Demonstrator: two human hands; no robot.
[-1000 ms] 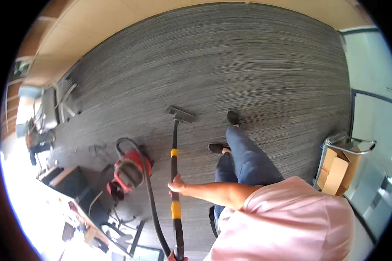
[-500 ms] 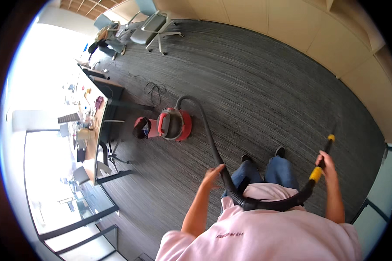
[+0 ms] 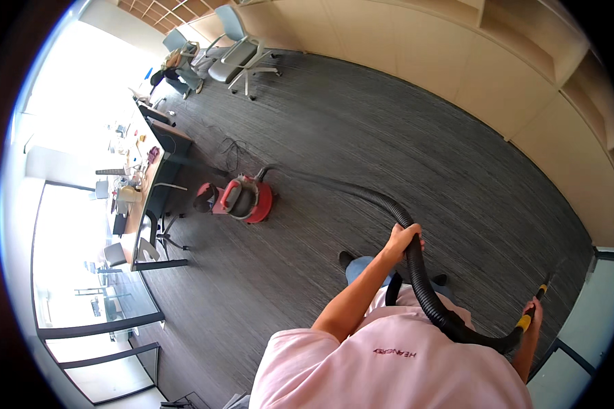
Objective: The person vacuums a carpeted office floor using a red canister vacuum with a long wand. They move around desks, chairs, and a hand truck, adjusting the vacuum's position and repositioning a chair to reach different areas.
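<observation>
My left hand point(image 3: 404, 240) grips the black ribbed vacuum hose point(image 3: 426, 286) where it bends in front of my chest. The hose runs back across the grey carpet to a red canister vacuum cleaner point(image 3: 247, 198). At the far right my right hand point(image 3: 533, 317) holds the black wand point(image 3: 529, 319) with yellow bands, and the wand's floor head is out of sight. My pink shirt fills the lower middle, with my jeans and black shoes point(image 3: 346, 259) just visible below the left hand.
A long desk point(image 3: 140, 184) cluttered with small items stands at the left beside bright windows. Grey office chairs point(image 3: 237, 48) are grouped at the top. Pale wooden wall panels point(image 3: 457, 61) run along the upper right. A cable point(image 3: 235, 146) lies on the carpet near the vacuum.
The view has swung round from the wand's floor head toward the desk and windows. My left hand shifted from the wand to the hose, and my right hand now holds the wand at the right.
</observation>
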